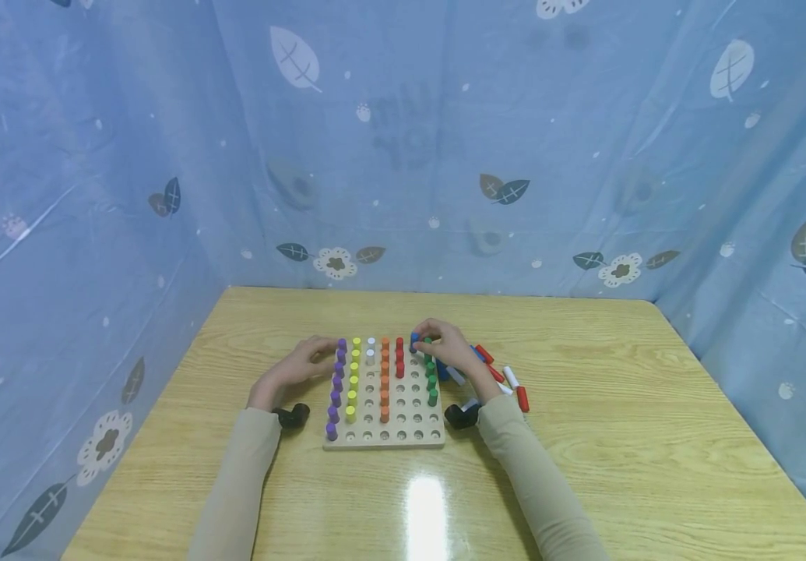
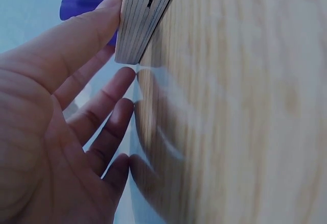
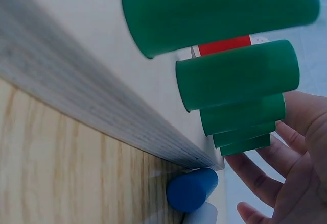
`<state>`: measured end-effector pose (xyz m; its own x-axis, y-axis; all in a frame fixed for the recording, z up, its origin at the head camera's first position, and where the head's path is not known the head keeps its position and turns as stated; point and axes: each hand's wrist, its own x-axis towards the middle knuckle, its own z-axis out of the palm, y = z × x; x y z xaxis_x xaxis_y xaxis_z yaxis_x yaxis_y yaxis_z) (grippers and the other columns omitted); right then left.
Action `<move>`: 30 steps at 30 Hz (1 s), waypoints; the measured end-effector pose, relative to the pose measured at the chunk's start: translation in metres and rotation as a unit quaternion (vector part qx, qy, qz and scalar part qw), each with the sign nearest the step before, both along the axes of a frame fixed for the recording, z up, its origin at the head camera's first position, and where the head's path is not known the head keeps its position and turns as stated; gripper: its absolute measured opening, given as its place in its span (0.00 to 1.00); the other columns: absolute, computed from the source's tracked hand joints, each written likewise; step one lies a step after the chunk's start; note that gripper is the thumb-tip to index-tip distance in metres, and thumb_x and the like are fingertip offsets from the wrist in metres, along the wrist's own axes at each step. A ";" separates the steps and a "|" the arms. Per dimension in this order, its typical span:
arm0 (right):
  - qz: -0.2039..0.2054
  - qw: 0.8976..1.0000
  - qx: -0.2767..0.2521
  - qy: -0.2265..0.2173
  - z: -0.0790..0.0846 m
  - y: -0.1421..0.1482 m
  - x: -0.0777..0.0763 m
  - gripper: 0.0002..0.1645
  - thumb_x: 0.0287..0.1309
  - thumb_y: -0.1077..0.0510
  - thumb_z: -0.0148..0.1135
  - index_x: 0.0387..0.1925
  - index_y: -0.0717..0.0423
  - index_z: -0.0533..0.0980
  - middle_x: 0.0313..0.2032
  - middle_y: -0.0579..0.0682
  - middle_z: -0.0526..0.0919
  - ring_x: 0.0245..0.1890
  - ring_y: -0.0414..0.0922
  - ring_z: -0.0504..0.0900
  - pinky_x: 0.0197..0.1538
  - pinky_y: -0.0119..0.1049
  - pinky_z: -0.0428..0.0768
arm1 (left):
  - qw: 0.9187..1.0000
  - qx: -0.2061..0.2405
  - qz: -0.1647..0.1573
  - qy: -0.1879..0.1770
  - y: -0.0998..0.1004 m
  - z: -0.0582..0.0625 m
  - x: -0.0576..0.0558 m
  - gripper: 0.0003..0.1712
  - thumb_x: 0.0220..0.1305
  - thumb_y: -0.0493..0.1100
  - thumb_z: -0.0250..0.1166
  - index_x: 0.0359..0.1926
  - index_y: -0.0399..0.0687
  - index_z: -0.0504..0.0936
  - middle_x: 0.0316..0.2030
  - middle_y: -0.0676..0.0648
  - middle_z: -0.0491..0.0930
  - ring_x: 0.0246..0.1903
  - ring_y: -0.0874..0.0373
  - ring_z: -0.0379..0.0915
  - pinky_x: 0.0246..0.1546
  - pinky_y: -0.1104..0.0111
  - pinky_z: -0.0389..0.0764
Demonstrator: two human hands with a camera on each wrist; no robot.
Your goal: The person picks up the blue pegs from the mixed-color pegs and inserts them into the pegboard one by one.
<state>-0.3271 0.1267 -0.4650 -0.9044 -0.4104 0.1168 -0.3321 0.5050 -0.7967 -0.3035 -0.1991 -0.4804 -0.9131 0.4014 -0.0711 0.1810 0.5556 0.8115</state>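
Note:
A wooden pegboard [image 1: 410,446] holds columns of purple pegs [image 1: 336,384], yellow pegs [image 1: 353,382], white pegs [image 1: 371,357], orange pegs [image 1: 385,383], red pegs [image 1: 399,356] and green pegs [image 1: 431,382]. At its far edge, my right hand [image 1: 447,347] pinches a blue peg [image 1: 413,343] upright at the back-row hole between red and green. My left hand [image 1: 297,365] is at the far left corner, its thumb [image 2: 97,22] against the board's edge beside a purple peg [image 2: 87,7]. Its other fingers spread loosely. In the right wrist view, green pegs [image 3: 219,15] partly cover my right fingers.
Loose red pegs [image 1: 522,399], white pegs [image 1: 511,377] and blue ones lie on the wooden table [image 1: 620,436] right of the board, some under my right forearm. One loose blue peg [image 3: 186,191] lies close against the board's side. A patterned blue curtain [image 1: 403,156] encloses the table.

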 end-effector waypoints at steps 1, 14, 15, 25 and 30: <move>0.001 1.000 -0.001 0.001 0.000 0.000 0.000 0.14 0.59 0.56 0.61 0.46 0.53 0.75 0.41 0.52 0.81 0.46 0.50 0.78 0.43 0.42 0.79 | 1.000 -0.001 0.001 0.000 0.000 0.000 0.000 0.31 0.59 0.52 0.63 0.63 0.55 0.68 0.62 0.47 0.64 0.66 0.45 0.50 0.66 0.44 0.50; 0.003 1.000 -0.010 -0.004 -0.002 0.001 0.001 0.14 0.59 0.56 0.60 0.46 0.54 0.75 0.41 0.51 0.81 0.46 0.50 0.78 0.45 0.43 0.79 | 1.000 -0.009 -0.007 0.018 0.000 -0.003 -0.001 0.31 0.59 0.53 0.62 0.63 0.54 0.68 0.61 0.45 0.65 0.64 0.44 0.52 0.65 0.43 0.52; 0.003 1.000 -0.010 -0.005 -0.001 0.001 0.000 0.14 0.59 0.56 0.61 0.47 0.54 0.76 0.41 0.51 0.81 0.46 0.50 0.78 0.45 0.43 0.79 | 1.000 -0.008 -0.006 0.017 0.000 -0.003 -0.001 0.31 0.59 0.53 0.63 0.63 0.54 0.68 0.61 0.46 0.65 0.64 0.44 0.52 0.65 0.44 0.52; 0.001 1.000 -0.005 0.000 -0.002 0.002 0.000 0.14 0.59 0.56 0.60 0.47 0.55 0.76 0.42 0.52 0.81 0.46 0.50 0.78 0.45 0.43 0.79 | 1.000 -0.007 -0.004 0.011 -0.001 -0.003 -0.001 0.30 0.59 0.52 0.63 0.63 0.56 0.69 0.60 0.47 0.66 0.64 0.45 0.52 0.65 0.45 0.54; 0.007 1.000 -0.004 0.009 -0.001 0.004 0.001 0.16 0.60 0.56 0.60 0.48 0.56 0.75 0.42 0.51 0.81 0.46 0.50 0.78 0.46 0.45 0.79 | 1.000 -0.008 -0.009 0.016 0.000 -0.003 -0.001 0.31 0.60 0.52 0.62 0.63 0.55 0.68 0.61 0.46 0.65 0.64 0.44 0.52 0.65 0.44 0.54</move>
<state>-0.3260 0.1307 -0.4660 -0.8963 -0.4221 0.1361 -0.3533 0.4940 -0.7945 -0.3045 -0.1996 -0.4837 -0.9077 0.4167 -0.0493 0.2165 0.5657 0.7957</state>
